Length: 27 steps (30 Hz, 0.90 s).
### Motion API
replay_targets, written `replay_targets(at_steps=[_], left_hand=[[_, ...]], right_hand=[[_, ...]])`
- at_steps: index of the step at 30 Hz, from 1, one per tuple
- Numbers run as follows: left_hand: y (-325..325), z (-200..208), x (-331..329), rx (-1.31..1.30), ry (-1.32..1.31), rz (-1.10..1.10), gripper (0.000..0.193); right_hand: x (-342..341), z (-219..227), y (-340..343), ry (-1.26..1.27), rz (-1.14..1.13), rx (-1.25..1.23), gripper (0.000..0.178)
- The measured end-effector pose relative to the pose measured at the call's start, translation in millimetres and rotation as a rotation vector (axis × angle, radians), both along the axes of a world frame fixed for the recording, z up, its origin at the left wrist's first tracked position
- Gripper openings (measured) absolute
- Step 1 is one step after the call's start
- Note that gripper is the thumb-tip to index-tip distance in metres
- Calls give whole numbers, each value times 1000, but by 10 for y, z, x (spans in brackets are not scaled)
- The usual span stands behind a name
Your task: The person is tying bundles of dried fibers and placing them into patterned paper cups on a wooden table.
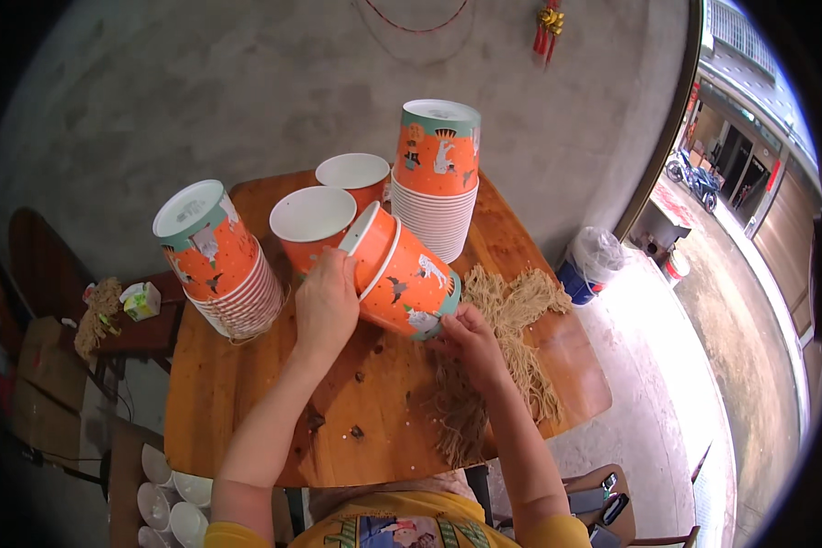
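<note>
Over the wooden table (247,411) I hold two orange paper buckets (406,290), one partly inside the other and tilted on their side. My left hand (327,306) grips them at the white rim. At the green base, my right hand (473,340) is closed round the edge. Just behind stand two upright orange buckets (312,222) with white insides showing. A tall upside-down stack of buckets (437,173) rises at the back right, and a leaning stack (219,260) stands at the left. Beside my right hand lies a bundle of tan strings (511,310).
White cups (187,525) fill a cardboard box low on the left. A side bench holds a tissue pack (142,301) and more tan strings (99,315). A blue bucket with a plastic liner (595,265) stands right of the table. Phones (603,507) lie on a chair at the lower right.
</note>
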State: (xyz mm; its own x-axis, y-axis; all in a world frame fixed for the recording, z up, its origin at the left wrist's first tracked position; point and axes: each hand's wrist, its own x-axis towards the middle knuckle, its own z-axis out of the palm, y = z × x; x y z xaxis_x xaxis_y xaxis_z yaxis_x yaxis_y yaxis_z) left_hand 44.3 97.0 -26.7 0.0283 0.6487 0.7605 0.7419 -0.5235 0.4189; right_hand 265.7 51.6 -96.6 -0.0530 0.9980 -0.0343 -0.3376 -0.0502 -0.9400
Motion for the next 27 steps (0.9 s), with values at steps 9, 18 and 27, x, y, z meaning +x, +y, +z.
replay_targets(at_steps=[9, 18, 27], left_hand=[[-216, 618, -603, 198, -222, 88, 21], [-1190, 80, -870, 260, 412, -84, 11], [-1241, -439, -943, 162, 647, -246, 14]], right_hand=[[279, -304, 200, 215, 44, -77, 12], [553, -269, 195, -234, 21, -112, 17], [148, 40, -424, -1364, -302, 604, 10]])
